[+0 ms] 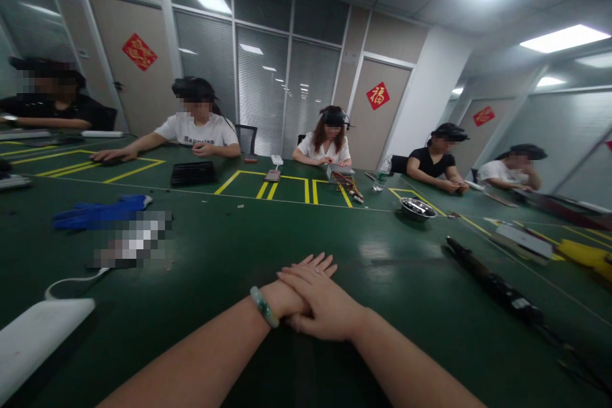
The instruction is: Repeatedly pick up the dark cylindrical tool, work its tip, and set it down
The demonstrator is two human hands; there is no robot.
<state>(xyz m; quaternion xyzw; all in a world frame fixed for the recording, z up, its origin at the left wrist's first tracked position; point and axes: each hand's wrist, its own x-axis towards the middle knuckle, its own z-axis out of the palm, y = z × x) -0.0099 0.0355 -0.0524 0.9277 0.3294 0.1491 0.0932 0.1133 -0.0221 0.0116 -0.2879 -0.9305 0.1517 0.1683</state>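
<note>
My left hand (285, 298) rests on the green tabletop (229, 242), its fingers stretched forward and partly covered. A pale green bangle (264, 306) circles the left wrist. Across the back of that hand lies my right hand (332, 306), fingers extended and touching it; a thin ring shows on one finger. No object is visible in either hand. Off to the right lies a long black tool with a cord (497, 287). A blurred-out device (136, 242) is at the left, joined by a white cable (71, 280) to a white box (43, 338).
Blue gloves (102, 211) lie at the left. Farther off are a black tray (194, 173), a metal box with coloured wires (340, 172), a water bottle (382, 174) and a steel bowl (417, 209). Several people wearing headgear sit along the far side. Yellow tape lines mark the table.
</note>
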